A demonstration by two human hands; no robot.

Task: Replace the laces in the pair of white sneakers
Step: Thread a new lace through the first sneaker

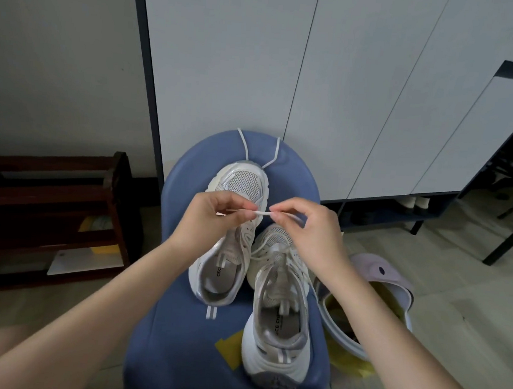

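Note:
Two white sneakers stand on a blue seat. The left sneaker has no lace in its eyelets that I can see. The right sneaker is laced. My left hand and my right hand hover above the sneakers' toes. Between them they pinch a short stretch of white lace, held taut. Another white lace lies past the left sneaker's toe, its two ends reaching the seat's far edge.
A dark wooden shoe rack stands at the left. White cabinet doors rise behind the seat. A pale bin with yellow contents sits at the right of the seat. A yellow scrap lies on the seat.

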